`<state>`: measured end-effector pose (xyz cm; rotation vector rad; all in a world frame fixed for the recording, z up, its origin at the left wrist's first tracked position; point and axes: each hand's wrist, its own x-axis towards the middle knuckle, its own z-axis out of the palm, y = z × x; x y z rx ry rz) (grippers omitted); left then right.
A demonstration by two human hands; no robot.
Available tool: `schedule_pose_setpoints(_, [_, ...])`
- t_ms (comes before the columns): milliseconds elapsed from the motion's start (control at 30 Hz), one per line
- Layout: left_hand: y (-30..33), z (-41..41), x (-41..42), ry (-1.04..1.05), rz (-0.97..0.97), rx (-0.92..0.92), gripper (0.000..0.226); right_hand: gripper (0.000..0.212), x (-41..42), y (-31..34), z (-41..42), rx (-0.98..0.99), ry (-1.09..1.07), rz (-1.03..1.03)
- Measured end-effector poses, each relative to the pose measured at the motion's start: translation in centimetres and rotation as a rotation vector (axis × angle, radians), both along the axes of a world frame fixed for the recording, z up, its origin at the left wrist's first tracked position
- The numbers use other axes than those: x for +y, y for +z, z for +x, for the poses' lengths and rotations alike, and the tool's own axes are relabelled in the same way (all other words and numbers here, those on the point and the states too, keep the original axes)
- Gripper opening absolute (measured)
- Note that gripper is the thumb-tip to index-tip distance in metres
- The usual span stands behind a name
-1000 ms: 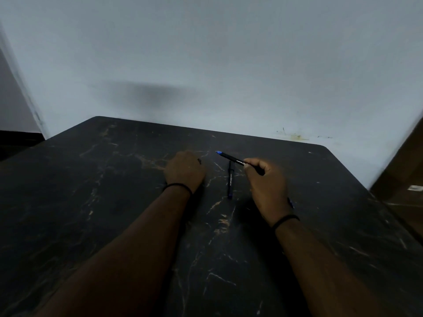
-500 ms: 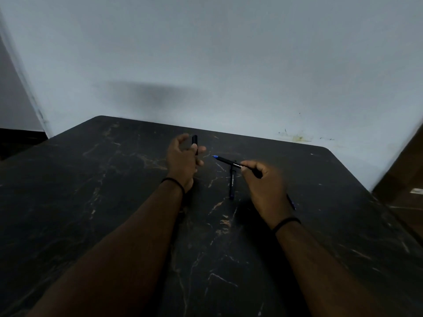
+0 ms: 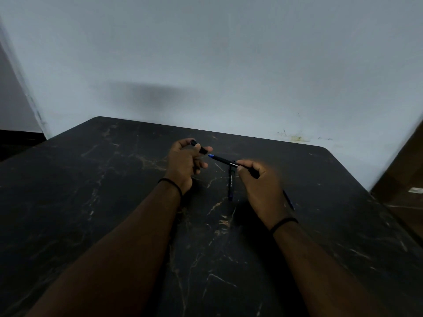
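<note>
**Blue pen and cap, close to meeting**

The pale wall fills the far half of our view, with a few yellowish smudges low on the right. Below it lies the dark, marble-veined counter, which carries everything we are working with. Both forearms reach in from the near edge, each with a thin black band at the wrist.

Our right hand sits right of centre, thumb and fingers curled round the back part of a black pen. The pen is held off the counter and slants up to the left, its bare blue tip aimed at the other hand. Our left hand is raised just left of centre. Its thumb and forefinger pinch a short black cap, and the other fingers are loosely bent below it. Tip and cap are near each other but apart.

Two more pens lie on the counter. A second pen lies between the hands, running near to far. A third pen is mostly hidden under the right hand's outer edge.

We judge the step in hand to be fitting the cap onto the pen. The next move calls for lining up the cap's open end with the tip, though we cannot tell which way the opening faces. Then we would bring the hands together along the pen's length and press until the cap seats. The cap is small and held only at the fingertips, so a crooked push could make it slip.
</note>
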<state>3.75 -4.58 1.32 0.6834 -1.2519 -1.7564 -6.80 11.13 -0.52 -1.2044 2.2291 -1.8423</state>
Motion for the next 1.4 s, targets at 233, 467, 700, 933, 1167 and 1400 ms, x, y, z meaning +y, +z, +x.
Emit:
schedule_pose_setpoints(233, [-0.1, -0.1, 0.1, -0.076, -0.046, -0.024, 0.014, 0.017, -0.1, 0.0, 0.0, -0.020, -0.025, -0.016])
schedule_pose_setpoints(467, [0.0, -0.4, 0.8, -0.155, -0.124, -0.089, 0.015, 0.017, -0.1, 0.2, 0.0, -0.037, -0.036, -0.030])
schedule_pose_setpoints(700, [-0.3, -1.1, 1.7, -0.019, -0.228, -0.181, 0.019, 0.020, 0.0, 0.2, 0.0, -0.062, -0.014, 0.007])
schedule_pose_setpoints(933, [-0.1, -0.6, 1.6, -0.078, -0.221, -0.136, 0.010, 0.014, -0.7, -0.1, -0.4, -0.077, -0.017, 0.001])
schedule_pose_setpoints(1167, [0.3, -1.6, 3.5, -0.257, -0.209, -0.029, 0.031, 0.026, 0.4, 1.1, 1.1, 0.087, 0.115, 0.183])
schedule_pose_setpoints(1400, [-0.3, -2.9, 4.9, -0.136, -0.233, -0.047, 0.029, 0.029, 0.1, 1.4, 2.2, 0.031, -0.016, 0.186])
